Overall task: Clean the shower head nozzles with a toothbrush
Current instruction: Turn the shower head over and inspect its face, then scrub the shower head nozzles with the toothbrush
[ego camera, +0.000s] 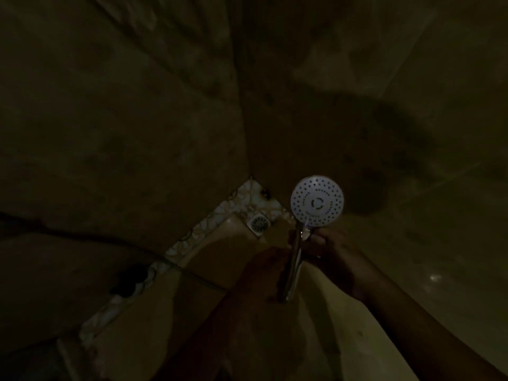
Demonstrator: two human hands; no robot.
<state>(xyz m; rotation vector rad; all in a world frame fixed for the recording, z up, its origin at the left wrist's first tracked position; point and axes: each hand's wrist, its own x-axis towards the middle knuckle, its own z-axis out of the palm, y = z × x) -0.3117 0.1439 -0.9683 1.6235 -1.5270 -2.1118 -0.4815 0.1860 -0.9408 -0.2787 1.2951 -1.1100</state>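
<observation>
The scene is very dim. At the far left a dark hose [82, 237] runs along the foot of the tiled wall [110, 119] and down towards the middle. Below it a small dark object [131, 279] sits on the mosaic border [192, 233], too dark to identify. The border runs diagonally up to the corner, where a square floor drain [258, 223] lies in the pale shower floor [220, 259].

Right of the drain, the left hand [261, 273] wraps round the lower part of the chrome handle, fingers curled about it, and holds the shower head [317, 202] upright. The round white face with its rings of dark nozzles is turned towards the camera, in front of the wall just right of the corner.

At the lower rim of the face a small pale-violet sliver [306, 223] shows; it may be the toothbrush, but that cannot be told. The right hand [327, 244] is just beside the neck of the shower head, fingers curled towards it; whether they pinch anything cannot be told.

Further right, a broad shadow [384, 149] falls on the glossy right wall [453, 105].
</observation>
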